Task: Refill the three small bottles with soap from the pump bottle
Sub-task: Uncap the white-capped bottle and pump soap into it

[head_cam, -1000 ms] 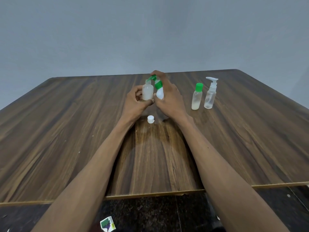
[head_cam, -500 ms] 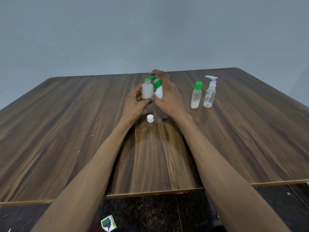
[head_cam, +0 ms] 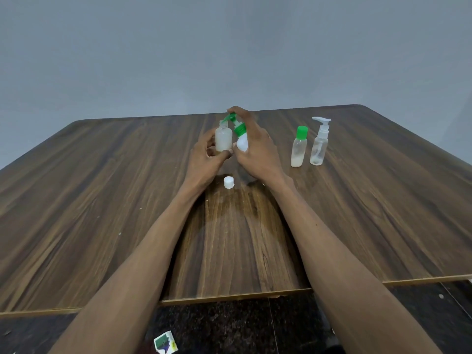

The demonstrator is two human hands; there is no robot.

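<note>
An uncapped small bottle (head_cam: 223,137) is held upright in the closed left hand (head_cam: 204,159), its mouth under the nozzle of the green-collared pump bottle (head_cam: 241,139), which is gripped and tilted by the right hand (head_cam: 255,149), apparently so soap falls inside, its white cap (head_cam: 228,182) lying just below both hands.

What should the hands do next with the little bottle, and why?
Probably press the green pump again: the right hand aims its nozzle over the open small bottle held by the left hand, which looks nearly full. Its white cap waits on the table.
</note>
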